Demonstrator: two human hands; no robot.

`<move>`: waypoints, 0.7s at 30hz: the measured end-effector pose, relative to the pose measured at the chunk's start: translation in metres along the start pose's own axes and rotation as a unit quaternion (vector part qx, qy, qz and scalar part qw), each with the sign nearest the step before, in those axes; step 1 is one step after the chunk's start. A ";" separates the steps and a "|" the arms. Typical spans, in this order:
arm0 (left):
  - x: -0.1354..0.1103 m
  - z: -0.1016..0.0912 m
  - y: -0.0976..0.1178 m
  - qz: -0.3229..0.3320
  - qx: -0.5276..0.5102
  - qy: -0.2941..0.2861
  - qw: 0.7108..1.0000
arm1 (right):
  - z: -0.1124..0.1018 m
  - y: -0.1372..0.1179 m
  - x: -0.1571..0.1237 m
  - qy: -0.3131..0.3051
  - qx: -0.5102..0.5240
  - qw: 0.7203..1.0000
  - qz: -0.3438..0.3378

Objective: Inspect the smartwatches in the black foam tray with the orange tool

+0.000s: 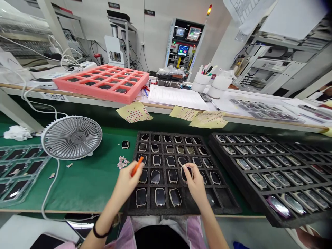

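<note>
Pinching at the top edge of a watch-shaped device [187, 174], the right hand [196, 185] was nearly closed, though whether its fingertips gripped the device or a small pale piece could not be told. The device sat in a cell of a black foam tray [166, 133]. The left hand [128, 183] was curled around an orange stick [137, 166], whose tip rose just beside the neighbouring cells. A slip of that stick could have scratched a dark screen, and a hurried pull might have tipped the device out. Loose paper tabs [122, 162] lay on the green worktop [85, 186] near a white fan [72, 137], whose draught, if running, could have scattered them.
</note>
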State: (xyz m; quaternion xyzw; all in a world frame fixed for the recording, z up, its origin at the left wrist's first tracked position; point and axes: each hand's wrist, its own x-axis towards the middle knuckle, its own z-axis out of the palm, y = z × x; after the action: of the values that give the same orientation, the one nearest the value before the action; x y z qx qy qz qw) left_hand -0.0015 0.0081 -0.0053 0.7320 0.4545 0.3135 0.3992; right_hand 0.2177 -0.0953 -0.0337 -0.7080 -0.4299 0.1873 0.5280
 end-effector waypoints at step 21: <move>-0.012 -0.005 0.001 -0.030 0.056 -0.093 0.994 | 0.033 0.014 0.000 -0.063 -0.409 0.889 -0.198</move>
State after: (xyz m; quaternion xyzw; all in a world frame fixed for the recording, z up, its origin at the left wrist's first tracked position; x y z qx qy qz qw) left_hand -0.0102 -0.0012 -0.0034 0.7651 0.4541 0.2063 0.4072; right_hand 0.1996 -0.0765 -0.0585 -0.7483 -0.6318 -0.0694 0.1897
